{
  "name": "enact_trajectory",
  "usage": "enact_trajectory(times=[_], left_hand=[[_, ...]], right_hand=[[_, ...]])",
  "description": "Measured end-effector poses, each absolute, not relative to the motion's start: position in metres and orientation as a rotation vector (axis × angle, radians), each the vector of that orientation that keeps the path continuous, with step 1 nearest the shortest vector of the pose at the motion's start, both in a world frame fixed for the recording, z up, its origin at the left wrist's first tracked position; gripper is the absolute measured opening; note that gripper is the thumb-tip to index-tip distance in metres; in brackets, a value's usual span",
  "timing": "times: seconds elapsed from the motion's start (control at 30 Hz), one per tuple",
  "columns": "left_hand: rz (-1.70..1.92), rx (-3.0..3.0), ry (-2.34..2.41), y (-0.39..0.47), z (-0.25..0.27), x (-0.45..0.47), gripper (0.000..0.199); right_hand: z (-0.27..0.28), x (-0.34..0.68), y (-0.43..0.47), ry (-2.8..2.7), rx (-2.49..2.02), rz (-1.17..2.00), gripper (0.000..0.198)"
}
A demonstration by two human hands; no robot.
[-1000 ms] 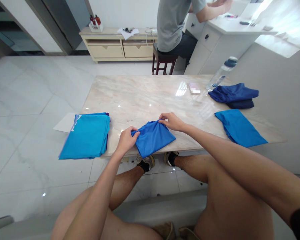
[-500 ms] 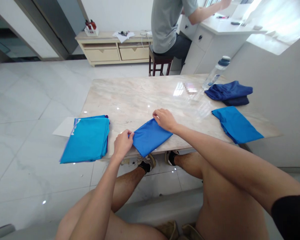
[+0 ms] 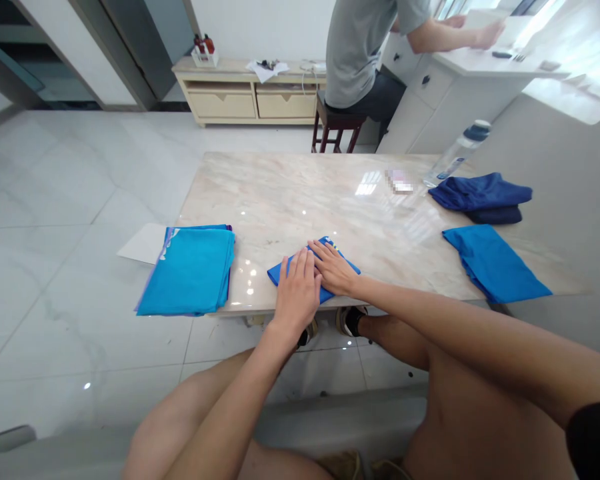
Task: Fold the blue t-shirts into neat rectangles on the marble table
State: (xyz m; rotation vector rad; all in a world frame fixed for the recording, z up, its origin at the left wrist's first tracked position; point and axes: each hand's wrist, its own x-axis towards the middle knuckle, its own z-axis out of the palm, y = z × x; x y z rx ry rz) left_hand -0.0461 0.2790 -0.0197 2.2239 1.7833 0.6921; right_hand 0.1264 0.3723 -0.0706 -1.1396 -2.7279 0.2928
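A folded blue cloth (image 3: 349,263) lies on the marble-topped table (image 3: 260,193) near its front edge, partly covered by both hands. My left hand (image 3: 299,283) rests flat on it with fingers stretched forward. Beside it, touching, my right hand (image 3: 333,269) presses on the cloth with fingers spread. A small pale print shows at the cloth's far edge. To the left is a stack of folded turquoise cloth (image 3: 193,270), overhanging the front edge. On the right lie a folded bright blue cloth (image 3: 495,263) and a crumpled dark blue cloth (image 3: 483,193).
A clear bottle with a blue cap (image 3: 457,153) stands at the table's back right, near a blurred small item (image 3: 399,181). White paper (image 3: 145,243) sticks out under the left stack. Beyond, a person in grey (image 3: 353,57) sits on a dark stool (image 3: 337,120) by a white desk (image 3: 480,63).
Both hands have gone from pinching the cloth's edges to lying flat on it, the left moving right. The cloth is more compact and shows a print. The view has shifted slightly left.
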Motion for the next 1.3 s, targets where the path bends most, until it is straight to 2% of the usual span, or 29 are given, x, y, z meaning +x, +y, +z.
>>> enact_trajectory(times=[0.23,0.43,0.67,0.77,0.93,1.13,1.2,1.3], left_hand=[[0.195,2.269,1.936,0.263,-0.046,-0.057,0.071],[0.021,2.218,1.980,0.263,-0.016,-0.069,0.067],[-0.115,2.115,2.005,0.264,0.026,-0.086,0.039],[-0.085,2.097,2.049,0.263,0.032,-0.097,0.037],[0.018,2.062,2.120,0.267,0.029,-0.118,0.039],[0.208,2.045,2.138,0.275,0.017,-0.145,0.051],[0.245,2.076,2.104,0.278,0.011,-0.149,0.055],[0.279,2.180,2.005,0.281,0.001,-0.150,0.062]], right_hand=[[-0.076,0.137,0.388,-2.692,-1.240,0.411,0.066],[-0.047,0.144,0.419,-2.478,-1.562,0.420,0.057],[-0.010,0.150,0.446,-1.978,-2.094,1.018,0.053],[-0.008,0.150,0.446,-1.883,-2.179,1.254,0.055],[-0.004,0.149,0.441,-1.789,-2.196,1.448,0.054],[0.027,0.174,0.417,-1.877,-1.786,1.314,0.030],[0.045,0.195,0.409,-1.882,-1.611,1.160,0.028],[0.079,0.242,0.398,-1.864,-1.555,0.759,0.032]])
